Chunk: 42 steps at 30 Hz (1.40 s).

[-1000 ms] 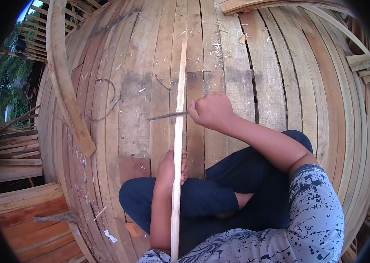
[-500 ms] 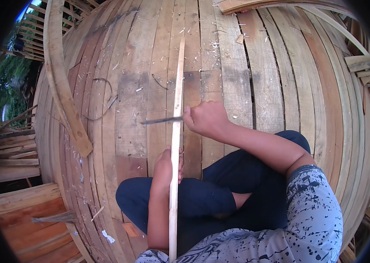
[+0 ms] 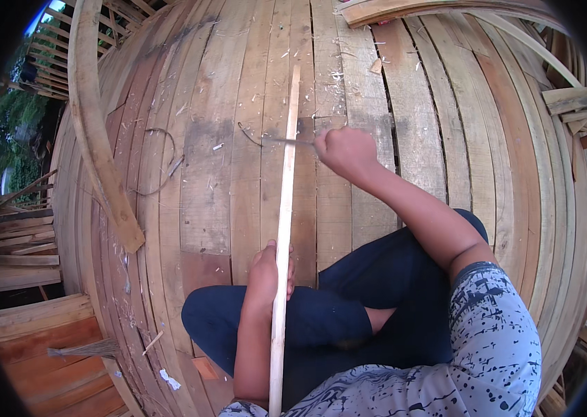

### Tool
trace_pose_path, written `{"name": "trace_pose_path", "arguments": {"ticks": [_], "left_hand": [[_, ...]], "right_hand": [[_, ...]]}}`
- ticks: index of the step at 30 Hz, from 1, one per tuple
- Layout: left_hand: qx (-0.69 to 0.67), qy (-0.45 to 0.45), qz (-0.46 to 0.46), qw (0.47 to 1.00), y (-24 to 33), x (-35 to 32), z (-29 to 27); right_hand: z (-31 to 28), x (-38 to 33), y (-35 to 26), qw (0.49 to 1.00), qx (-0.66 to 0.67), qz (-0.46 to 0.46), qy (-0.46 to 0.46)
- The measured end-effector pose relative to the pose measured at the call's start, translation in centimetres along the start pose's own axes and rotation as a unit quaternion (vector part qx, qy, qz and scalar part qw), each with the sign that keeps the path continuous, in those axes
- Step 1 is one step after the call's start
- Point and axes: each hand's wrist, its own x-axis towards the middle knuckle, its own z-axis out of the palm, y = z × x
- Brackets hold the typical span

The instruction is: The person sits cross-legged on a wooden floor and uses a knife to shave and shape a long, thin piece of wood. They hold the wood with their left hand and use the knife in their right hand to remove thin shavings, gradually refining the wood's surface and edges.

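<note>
A long pale wooden stick (image 3: 284, 229) runs from my lap out over the plank floor, its far end narrowing. From beneath and beside it, my left hand (image 3: 266, 274) grips the stick near my knee, thumb up along its side. My right hand (image 3: 347, 153) is closed in a fist round the handle of a knife (image 3: 279, 141), the handle itself hidden by the fingers. The thin dark blade points left and lies across the stick toward its far part.
Light shavings (image 3: 335, 76) are scattered over the plank floor (image 3: 203, 208). On the left a long curved board (image 3: 95, 139) leans down, near a thin bent strip (image 3: 168, 170). A bundle of bristles like a broom (image 3: 85, 347) lies lower left. Stacked timber (image 3: 575, 104) stands at the right.
My right hand has moved the knife away from me along the stick. The stick's far end has shifted slightly right and nearer; my left hand keeps its grip.
</note>
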Motion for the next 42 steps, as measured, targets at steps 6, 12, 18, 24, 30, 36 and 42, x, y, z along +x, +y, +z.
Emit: {"name": "trace_pose_path", "arguments": {"ticks": [6,12,18,24,30,36,42], "left_hand": [[-0.039,-0.061,0.018,0.997,0.0,-0.3,0.0],[-0.061,-0.056,-0.009,0.997,-0.9,-0.2,-0.9],[-0.049,-0.071,0.003,0.996,-0.7,-1.1,0.1],[-0.204,-0.215,-0.033,0.955,-1.3,-1.1,-1.1],[-0.174,-0.203,-0.041,0.963,-1.3,-2.0,0.1],[-0.064,-0.121,-0.004,0.991,-1.9,-2.0,0.6],[-0.127,-0.175,0.065,0.974,-1.9,-1.4,1.7]], "right_hand": [[2.8,1.6,4.4,0.998,0.000,0.050,-0.037],[1.3,-0.8,-1.7,0.992,0.042,0.038,-0.114],[3.0,3.4,7.5,0.981,0.037,0.187,-0.038],[0.3,-1.4,-2.2,0.699,0.516,0.356,-0.344],[-0.4,-2.9,-3.8,0.642,0.582,0.350,-0.356],[-1.6,-4.8,-4.8,0.620,0.594,0.415,-0.301],[-4.3,-7.6,-6.5,0.620,0.594,0.361,-0.364]]}}
